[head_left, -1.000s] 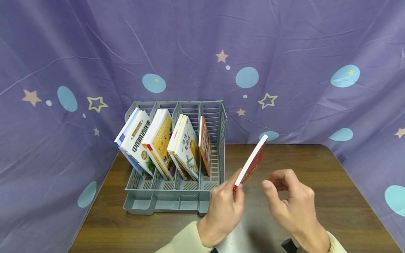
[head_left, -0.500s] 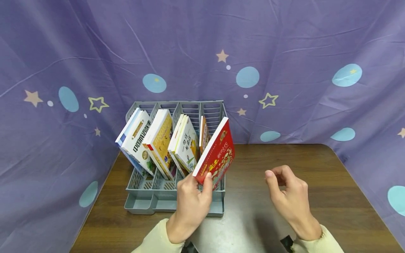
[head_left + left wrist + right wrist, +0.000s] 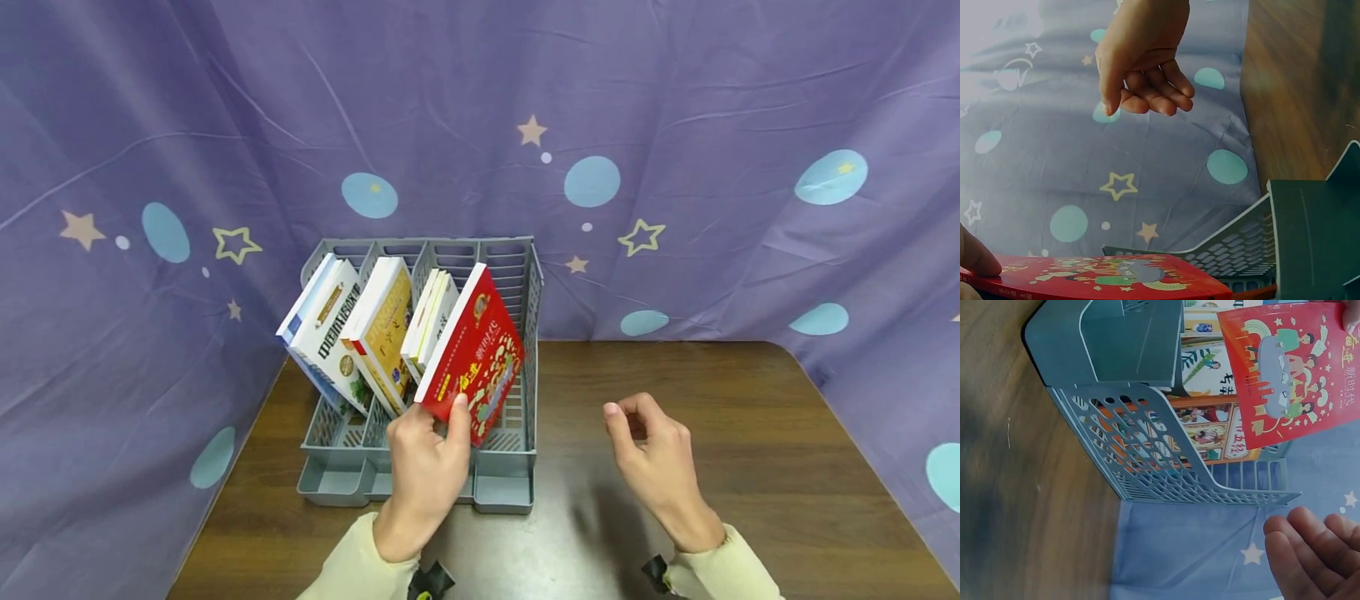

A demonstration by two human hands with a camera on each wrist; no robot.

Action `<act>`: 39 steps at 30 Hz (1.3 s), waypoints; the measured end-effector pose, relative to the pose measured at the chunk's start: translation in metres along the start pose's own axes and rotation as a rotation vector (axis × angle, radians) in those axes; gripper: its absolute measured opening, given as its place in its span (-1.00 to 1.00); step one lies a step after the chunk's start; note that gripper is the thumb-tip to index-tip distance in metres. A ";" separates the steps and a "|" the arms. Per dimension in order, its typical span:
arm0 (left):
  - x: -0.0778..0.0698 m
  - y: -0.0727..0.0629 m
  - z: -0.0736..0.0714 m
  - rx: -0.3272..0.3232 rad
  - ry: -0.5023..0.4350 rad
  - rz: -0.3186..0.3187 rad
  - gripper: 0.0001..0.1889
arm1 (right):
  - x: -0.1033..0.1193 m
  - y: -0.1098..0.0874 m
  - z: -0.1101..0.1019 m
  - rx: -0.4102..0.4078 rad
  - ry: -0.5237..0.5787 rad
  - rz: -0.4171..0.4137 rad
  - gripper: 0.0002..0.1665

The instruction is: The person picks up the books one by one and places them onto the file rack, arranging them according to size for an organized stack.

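My left hand (image 3: 423, 475) grips a red picture book (image 3: 491, 358) at its lower left corner, the thumb lying on the front cover. The book is tilted above the right part of a grey plastic book rack (image 3: 504, 493), hiding most of that compartment in the head view. Behind it, the right wrist view shows an orange-edged book (image 3: 1207, 434) standing in the rack. My right hand (image 3: 660, 475) hovers over the table to the right of the rack, holding nothing, with its fingers loosely bent.
More books lean in the rack's other compartments: a white one (image 3: 330, 329), a yellow one (image 3: 392, 329) and thin white ones (image 3: 431, 312). Shallow trays run along the rack's front. A purple curtain (image 3: 675, 108) hangs behind the wooden table (image 3: 750, 400).
My left hand has carried the red book leftward from the table's middle to above the rack, turning its cover into view. My right hand has shifted slightly left.
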State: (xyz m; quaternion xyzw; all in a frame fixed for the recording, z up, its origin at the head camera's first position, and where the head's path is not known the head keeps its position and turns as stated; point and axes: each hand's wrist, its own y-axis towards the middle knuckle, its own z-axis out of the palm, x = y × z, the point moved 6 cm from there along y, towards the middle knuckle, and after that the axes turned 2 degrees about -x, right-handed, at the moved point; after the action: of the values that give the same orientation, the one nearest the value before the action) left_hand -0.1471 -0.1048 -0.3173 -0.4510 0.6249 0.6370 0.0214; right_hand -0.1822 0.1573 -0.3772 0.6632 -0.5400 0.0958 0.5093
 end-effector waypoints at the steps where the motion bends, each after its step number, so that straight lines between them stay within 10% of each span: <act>1: 0.002 0.000 0.000 0.004 0.004 -0.008 -0.81 | -0.002 0.000 0.003 0.012 -0.001 0.015 -0.87; 19: 0.037 -0.003 0.020 -0.015 0.034 -0.199 -0.82 | -0.025 -0.025 0.074 0.257 0.058 0.133 -0.78; 39: 0.054 -0.009 0.053 -0.013 0.097 -0.227 -0.92 | -0.035 -0.049 0.116 0.320 0.198 0.248 -0.61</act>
State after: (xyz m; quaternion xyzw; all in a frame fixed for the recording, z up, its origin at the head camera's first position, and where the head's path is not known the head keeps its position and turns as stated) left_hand -0.2031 -0.0883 -0.3662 -0.5491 0.5661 0.6118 0.0602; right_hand -0.2049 0.0832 -0.4826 0.6514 -0.5428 0.3068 0.4323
